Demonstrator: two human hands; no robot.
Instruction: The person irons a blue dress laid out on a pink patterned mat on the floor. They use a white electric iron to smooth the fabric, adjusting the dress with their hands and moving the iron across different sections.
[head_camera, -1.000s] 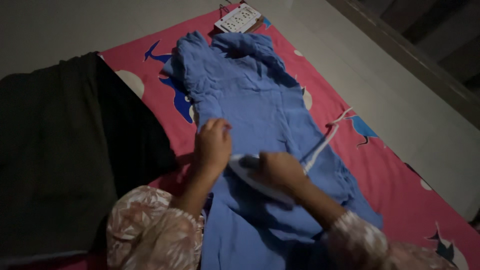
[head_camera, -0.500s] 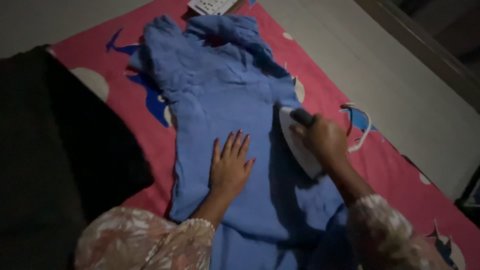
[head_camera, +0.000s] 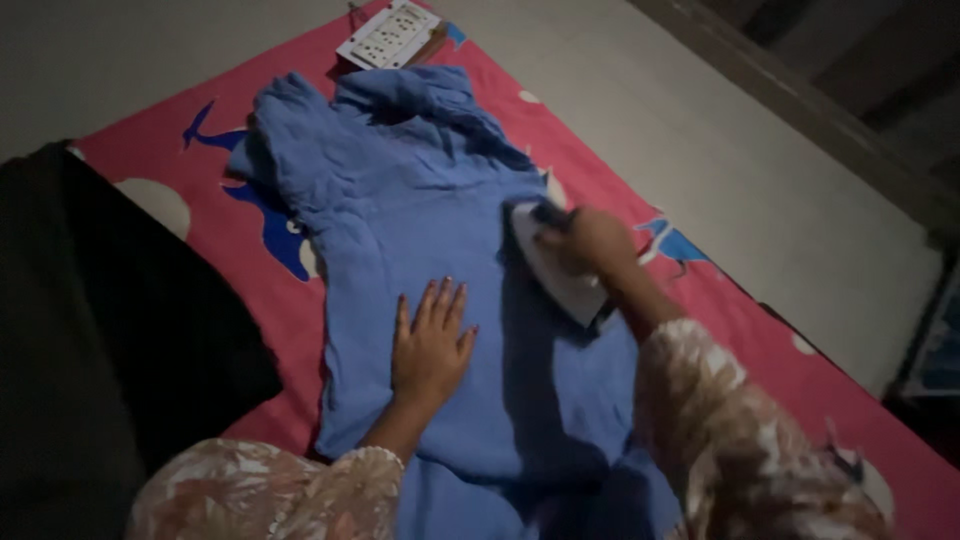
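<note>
A black cloth (head_camera: 110, 330) lies along the left edge of the pink sheet (head_camera: 290, 300), just left of the blue garment (head_camera: 420, 200) that is spread flat down the sheet's middle. The left hand (head_camera: 430, 345) rests palm down on the garment's lower middle, fingers spread and flat on the fabric, holding nothing. To its right, on the garment's right half, sits the white iron (head_camera: 555, 265), its tip pointing up toward the collar. The right hand (head_camera: 590, 240) is closed around the iron's dark handle. Beyond the top of the garment, at the sheet's far edge, lies a white power strip (head_camera: 390, 33). Right of the sheet runs pale bare floor (head_camera: 760, 190).
</note>
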